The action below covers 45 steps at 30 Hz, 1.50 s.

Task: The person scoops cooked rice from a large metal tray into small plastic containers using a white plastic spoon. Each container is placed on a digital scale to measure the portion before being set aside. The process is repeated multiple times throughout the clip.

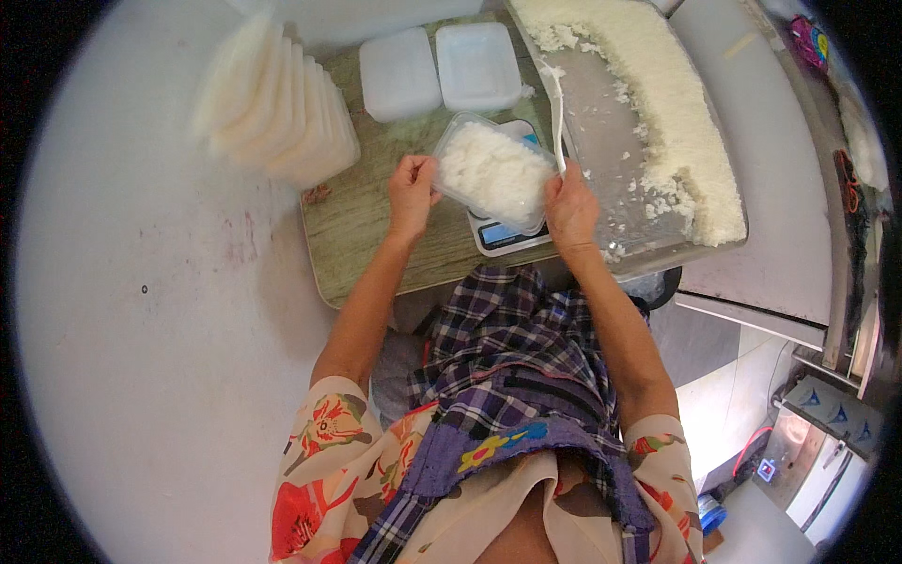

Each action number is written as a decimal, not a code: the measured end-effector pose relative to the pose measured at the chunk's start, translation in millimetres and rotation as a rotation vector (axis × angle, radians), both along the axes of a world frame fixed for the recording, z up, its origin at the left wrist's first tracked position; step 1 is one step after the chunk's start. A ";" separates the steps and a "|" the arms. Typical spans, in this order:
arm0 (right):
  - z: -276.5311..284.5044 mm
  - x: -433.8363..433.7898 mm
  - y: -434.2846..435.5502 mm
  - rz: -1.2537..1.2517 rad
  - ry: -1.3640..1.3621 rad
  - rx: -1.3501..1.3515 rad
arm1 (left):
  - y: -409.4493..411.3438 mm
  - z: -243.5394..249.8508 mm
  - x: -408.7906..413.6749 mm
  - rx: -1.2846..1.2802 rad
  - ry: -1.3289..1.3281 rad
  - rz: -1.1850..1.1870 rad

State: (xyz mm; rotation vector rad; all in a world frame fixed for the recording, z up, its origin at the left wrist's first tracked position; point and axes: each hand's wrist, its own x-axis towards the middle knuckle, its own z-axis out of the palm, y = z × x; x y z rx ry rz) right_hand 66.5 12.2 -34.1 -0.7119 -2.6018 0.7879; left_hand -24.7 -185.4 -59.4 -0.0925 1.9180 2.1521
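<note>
Between my two hands is a clear plastic container [493, 173] of white, crumbly food that looks like cooked rice, tilted above a digital kitchen scale [518, 240]. My left hand [413, 185] pinches its left end between thumb and fingers. At the right end, my right hand [572, 204] grips the rim together with a long white utensil [559, 120], probably a spatula, which points away from me. The container hides most of the scale's platform; the scale's blue display shows below it. Whether the container touches the platform, I cannot tell.
Right of my hands a large metal tray [585, 106] holds a thick bank of rice [676, 106]. Behind the scale sit two white plastic containers or stacks [399, 74] [479, 67]. Several pale translucent containers [289, 113] stand piled at the left edge of the wood-patterned table [352, 247], beside a white wall [155, 211].
</note>
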 end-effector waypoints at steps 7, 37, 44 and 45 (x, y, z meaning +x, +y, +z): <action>-12.9 -12.0 15.3 -0.007 -0.071 -0.010 | -13.0 5.9 -17.7 0.128 -0.274 -0.184; 39.4 64.9 -30.7 0.087 0.286 -1.116 | -25.6 2.7 73.6 0.147 -0.260 -0.023; 23.8 64.6 -54.2 0.153 0.123 -1.133 | -44.9 75.3 54.8 -0.811 0.187 -0.615; 23.7 65.4 -60.9 0.173 0.078 -1.149 | -47.5 69.9 56.6 -0.757 0.145 -0.593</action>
